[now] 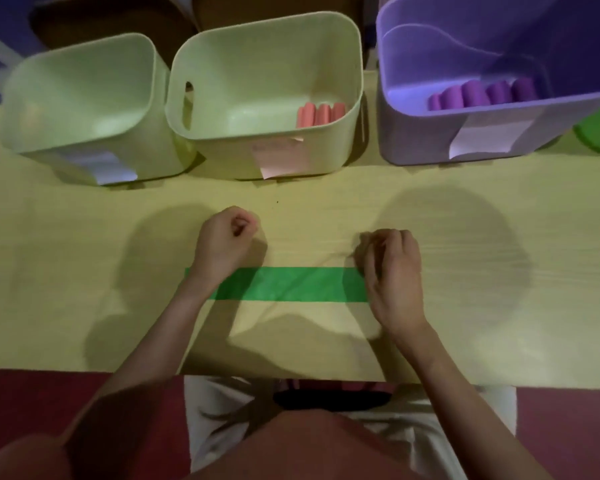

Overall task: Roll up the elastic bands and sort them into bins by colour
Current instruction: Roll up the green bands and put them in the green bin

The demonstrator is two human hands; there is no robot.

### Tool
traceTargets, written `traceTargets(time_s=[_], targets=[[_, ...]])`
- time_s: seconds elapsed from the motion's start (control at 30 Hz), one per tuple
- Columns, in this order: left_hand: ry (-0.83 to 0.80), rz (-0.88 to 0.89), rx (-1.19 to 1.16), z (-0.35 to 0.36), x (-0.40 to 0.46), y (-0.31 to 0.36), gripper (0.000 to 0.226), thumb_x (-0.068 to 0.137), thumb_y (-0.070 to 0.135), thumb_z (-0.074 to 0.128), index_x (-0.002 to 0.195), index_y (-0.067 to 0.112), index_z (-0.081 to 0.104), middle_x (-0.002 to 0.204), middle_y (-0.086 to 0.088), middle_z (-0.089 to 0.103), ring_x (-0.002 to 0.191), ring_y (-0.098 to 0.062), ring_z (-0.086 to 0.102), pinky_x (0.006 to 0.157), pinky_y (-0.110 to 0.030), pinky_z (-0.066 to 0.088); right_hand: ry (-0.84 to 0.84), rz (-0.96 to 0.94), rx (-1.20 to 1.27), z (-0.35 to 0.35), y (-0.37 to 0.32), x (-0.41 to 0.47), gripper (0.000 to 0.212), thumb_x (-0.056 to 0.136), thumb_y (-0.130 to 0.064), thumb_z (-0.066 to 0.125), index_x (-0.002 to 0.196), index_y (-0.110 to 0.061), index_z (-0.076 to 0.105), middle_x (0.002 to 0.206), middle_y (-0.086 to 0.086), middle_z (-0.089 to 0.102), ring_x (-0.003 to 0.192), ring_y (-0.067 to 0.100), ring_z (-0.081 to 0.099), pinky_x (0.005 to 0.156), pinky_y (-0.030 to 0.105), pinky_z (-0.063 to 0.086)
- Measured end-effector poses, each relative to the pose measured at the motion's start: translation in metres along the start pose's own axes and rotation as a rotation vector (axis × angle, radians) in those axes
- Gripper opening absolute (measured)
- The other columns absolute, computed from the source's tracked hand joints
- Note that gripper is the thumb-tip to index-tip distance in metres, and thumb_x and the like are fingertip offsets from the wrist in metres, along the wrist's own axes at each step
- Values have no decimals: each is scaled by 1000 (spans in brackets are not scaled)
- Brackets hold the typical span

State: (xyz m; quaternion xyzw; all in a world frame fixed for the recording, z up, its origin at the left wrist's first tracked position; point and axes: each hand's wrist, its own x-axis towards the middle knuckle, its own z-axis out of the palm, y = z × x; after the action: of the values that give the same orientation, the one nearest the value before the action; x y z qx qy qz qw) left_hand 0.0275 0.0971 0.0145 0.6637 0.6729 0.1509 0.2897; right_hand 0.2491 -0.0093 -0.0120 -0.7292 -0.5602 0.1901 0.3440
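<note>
Green band [284, 284] laid flat near tabletop [499, 323] front edge, prob. for rolling. Its R end seems pinched by right hand [394, 271]; left hand [227, 242] clenched, nothing held, wrist over L end.

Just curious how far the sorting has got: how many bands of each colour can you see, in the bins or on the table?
Pink rolls, middle bin: 3
Purple rolls, purple bin: 5 visible
Green band, flat on the table: 1
Total: 9 in view; more may be hidden behind the bin walls.
</note>
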Motion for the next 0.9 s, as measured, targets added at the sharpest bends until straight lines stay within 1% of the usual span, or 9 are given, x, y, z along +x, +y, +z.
traceTargets(time_s=[0.07, 0.17, 0.27, 0.37, 0.47, 0.57, 0.7, 0.8, 0.9], targets=[[74, 21, -64, -3, -1, -19, 10, 88, 13, 63, 86, 22, 66, 83, 6, 68, 75, -2, 60, 72, -12, 46, 80, 36, -64, 5, -1, -7, 16, 94, -12, 47, 103, 0, 53, 95, 17, 52, 87, 30, 48, 77, 42, 41], [191, 37, -163, -1, -7, -46, 13, 88, 10, 63, 86, 22, 66, 83, 6, 69, 80, -10, 64, 78, -22, 51, 137, 59, -200, 14, 1, -15, 18, 90, -11, 54, 103, 1, 55, 95, 19, 52, 87, 34, 48, 76, 43, 38], [267, 100, -229, 7, -11, -58, 10, 89, 9, 62, 91, 17, 66, 84, 8, 67, 77, -1, 62, 73, -16, 50, 205, 44, -276, 23, 4, -17, 17, 89, -16, 51, 98, -1, 55, 93, 20, 52, 86, 37, 49, 74, 40, 32], [303, 171, -223, 14, -17, -64, 7, 89, 8, 61, 93, 11, 65, 78, 10, 61, 64, 4, 53, 64, -9, 44, 269, 21, -242, 27, 7, -21, 19, 90, -16, 49, 101, -2, 55, 97, 19, 55, 90, 38, 51, 76, 39, 30], [341, 252, -186, 11, -29, -80, 7, 88, 12, 60, 93, 9, 65, 78, 4, 60, 64, 0, 51, 65, -14, 45, 289, 32, -169, 28, 11, -28, 26, 88, -18, 48, 106, -1, 56, 102, 20, 56, 95, 38, 52, 80, 42, 35], [405, 146, -136, 2, -40, -95, 8, 87, 14, 62, 92, 9, 65, 84, -4, 64, 66, -6, 52, 70, -25, 50, 284, 36, -159, 26, 14, -35, 26, 87, -17, 52, 102, 3, 57, 101, 24, 56, 95, 40, 52, 81, 45, 39], [473, -20, -93, -11, -58, -109, 17, 85, 17, 66, 98, 6, 67, 97, -12, 68, 88, -24, 61, 83, -35, 49, 176, 142, -213, 20, 10, -42, 27, 90, -20, 61, 108, 0, 58, 111, 22, 52, 106, 38, 48, 91, 39, 34], [443, -60, -27, -17, -67, -121, 30, 83, 21, 70, 107, 5, 64, 106, -16, 65, 101, -31, 58, 90, -42, 47, 160, 132, -219, 17, 6, -45, 28, 90, -19, 63, 111, -1, 57, 113, 22, 52, 107, 39, 47, 91, 41, 34], [411, -123, -35, -18, -73, -129, 37, 81, 25, 74, 109, 4, 61, 108, -16, 63, 105, -34, 57, 93, -45, 47, 166, 101, -166, 14, 4, -49, 22, 88, -14, 64, 107, -4, 56, 108, 19, 55, 103, 36, 49, 88, 42, 35]])
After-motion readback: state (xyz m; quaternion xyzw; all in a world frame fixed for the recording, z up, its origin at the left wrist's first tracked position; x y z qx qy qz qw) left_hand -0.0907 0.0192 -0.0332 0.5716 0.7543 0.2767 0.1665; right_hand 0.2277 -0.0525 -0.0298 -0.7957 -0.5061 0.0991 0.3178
